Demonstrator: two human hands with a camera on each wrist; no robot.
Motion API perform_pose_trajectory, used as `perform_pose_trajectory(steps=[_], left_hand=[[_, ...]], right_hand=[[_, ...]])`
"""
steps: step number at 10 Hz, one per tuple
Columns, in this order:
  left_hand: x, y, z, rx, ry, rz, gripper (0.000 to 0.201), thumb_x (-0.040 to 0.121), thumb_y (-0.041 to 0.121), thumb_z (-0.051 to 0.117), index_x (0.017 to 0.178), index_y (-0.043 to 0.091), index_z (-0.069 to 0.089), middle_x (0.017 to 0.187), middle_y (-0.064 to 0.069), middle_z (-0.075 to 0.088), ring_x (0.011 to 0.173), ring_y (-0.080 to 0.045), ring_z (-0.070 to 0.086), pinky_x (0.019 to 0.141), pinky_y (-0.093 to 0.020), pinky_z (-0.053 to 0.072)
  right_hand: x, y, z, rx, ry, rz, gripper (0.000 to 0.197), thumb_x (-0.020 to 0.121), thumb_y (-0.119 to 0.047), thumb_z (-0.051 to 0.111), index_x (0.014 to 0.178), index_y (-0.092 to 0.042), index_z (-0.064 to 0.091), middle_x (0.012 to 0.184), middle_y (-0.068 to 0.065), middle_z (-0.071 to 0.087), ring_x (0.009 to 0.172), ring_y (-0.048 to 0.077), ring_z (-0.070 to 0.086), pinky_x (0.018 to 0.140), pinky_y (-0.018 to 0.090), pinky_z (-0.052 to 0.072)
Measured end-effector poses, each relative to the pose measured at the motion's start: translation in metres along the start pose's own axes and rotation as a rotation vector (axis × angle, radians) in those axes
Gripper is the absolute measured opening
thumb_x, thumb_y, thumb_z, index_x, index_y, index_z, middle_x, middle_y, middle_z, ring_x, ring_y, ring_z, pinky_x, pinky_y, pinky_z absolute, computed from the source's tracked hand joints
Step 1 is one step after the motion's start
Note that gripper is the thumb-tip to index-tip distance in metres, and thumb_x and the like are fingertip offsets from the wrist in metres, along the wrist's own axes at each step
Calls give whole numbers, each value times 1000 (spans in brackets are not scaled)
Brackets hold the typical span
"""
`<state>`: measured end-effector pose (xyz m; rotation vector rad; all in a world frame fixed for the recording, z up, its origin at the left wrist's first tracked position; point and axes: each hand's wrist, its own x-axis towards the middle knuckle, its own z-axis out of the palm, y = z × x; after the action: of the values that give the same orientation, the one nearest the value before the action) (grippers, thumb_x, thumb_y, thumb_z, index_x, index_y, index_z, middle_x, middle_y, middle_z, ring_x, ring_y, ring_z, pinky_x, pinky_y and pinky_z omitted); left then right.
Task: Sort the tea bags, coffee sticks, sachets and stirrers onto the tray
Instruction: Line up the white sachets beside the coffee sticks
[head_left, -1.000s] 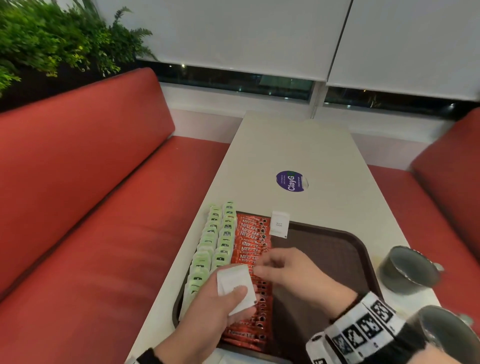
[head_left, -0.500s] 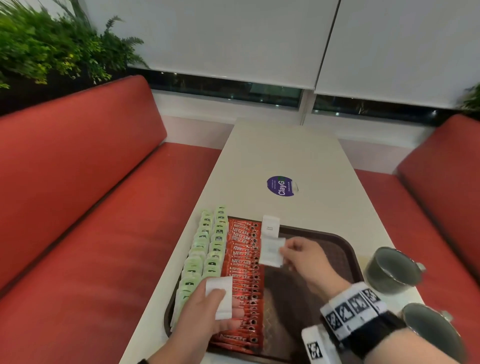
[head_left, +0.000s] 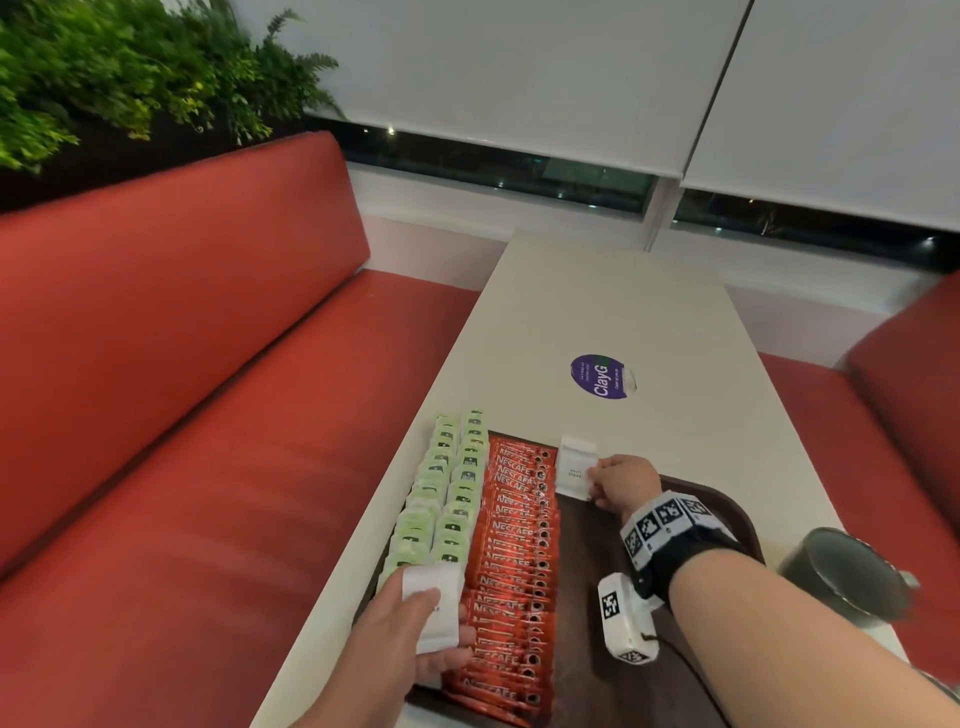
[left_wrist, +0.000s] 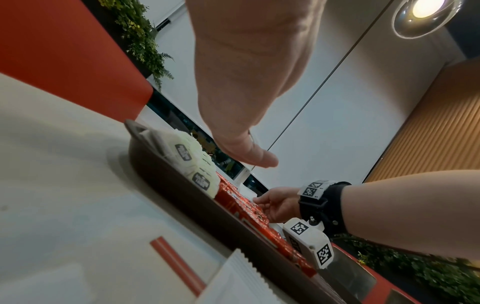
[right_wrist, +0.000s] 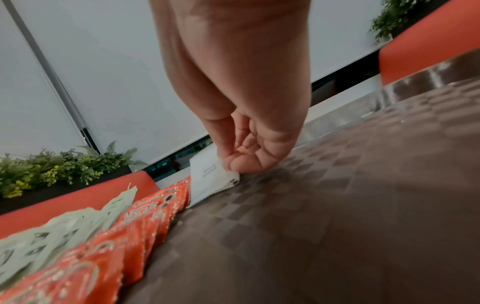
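Sachets (head_left: 435, 608) are gripped in the left hand (head_left: 400, 639), thumb on top, above the tray's (head_left: 727, 506) near left corner. Farther along, a sugar sachet (head_left: 574, 475) is pinched by the right hand (head_left: 621, 486) beside the coffee sticks (head_left: 511, 551), forearm stretched over the tray.

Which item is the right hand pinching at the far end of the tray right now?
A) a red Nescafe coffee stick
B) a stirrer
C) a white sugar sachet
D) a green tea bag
C: the right hand pinches a white sugar sachet by its edge, just right of the row of red Nescafe coffee sticks on the brown tray; the right wrist view shows the same pinch.
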<state>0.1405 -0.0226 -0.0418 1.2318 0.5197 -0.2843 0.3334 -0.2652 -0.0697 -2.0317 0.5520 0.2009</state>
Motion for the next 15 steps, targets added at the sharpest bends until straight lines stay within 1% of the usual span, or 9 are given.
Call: perform_pose_trajectory(steps=[1,4,5,6,7,9,12,14,15], left_hand=[[1,-1,-1,-14,6,-6,21,97,6,46,102,21,60,89,-21,67,72,-34,69,59,-38,58],[-5,2,7,-23,-17,-24,21,97,6,47,99,23,60,91,-16,68,74,-35,69,64,-41,59],[-7,5,13,-31,-26,-20,20,97,7,49,101,23,60,95,-17,68,81,-37,68,67,-43,58],[-10,7,23,8,-61,7,19,97,10,48,100,26,58,97,-12,66,88,-32,65,68,-42,57],[-13,4,32,144,-97,64,18,98,13,48,102,27,57,98,-9,66,85,-25,65,67,-36,57],[-19,0,44,386,-143,160,13,95,29,53,108,32,53,101,3,66,89,-19,65,80,-35,56],[-20,2,1,327,-32,140,7,92,10,58,95,16,62,84,-2,54,75,-17,57,61,-31,46],[-36,-11,-45,333,109,80,5,87,2,63,90,7,64,85,-18,53,69,-20,57,54,-28,47],[-43,-15,-60,337,182,65,5,86,1,64,86,6,64,87,-23,56,69,-22,60,58,-32,48]], right_hand=[[1,-2,3,-39,50,13,19,87,-3,59,71,-13,56,62,6,60,54,17,57,70,35,56],[-21,-2,-3,42,126,-40,13,89,-5,55,78,-12,58,80,11,67,75,23,66,83,45,57],[-71,-8,-7,38,34,-214,10,89,-14,60,81,-16,64,84,4,68,79,18,64,82,40,56],[-135,-2,0,29,-369,-297,13,81,-33,71,82,-20,71,86,-1,72,83,15,68,78,32,55],[-174,12,8,0,-501,-344,15,68,-42,73,74,-28,71,77,-3,70,72,10,63,75,30,51],[-186,19,-2,140,-468,-279,23,81,-12,69,61,-21,65,58,-6,57,53,7,49,55,22,39],[-52,16,-23,-33,48,-142,23,80,-6,64,58,-14,63,61,3,62,59,20,53,63,34,46],[-10,14,-6,-159,8,-26,22,85,-5,61,65,-13,57,67,8,60,69,24,58,77,39,54],[-2,12,-3,-148,-39,-28,7,86,-7,63,82,-11,60,70,6,60,65,20,58,65,33,53]])
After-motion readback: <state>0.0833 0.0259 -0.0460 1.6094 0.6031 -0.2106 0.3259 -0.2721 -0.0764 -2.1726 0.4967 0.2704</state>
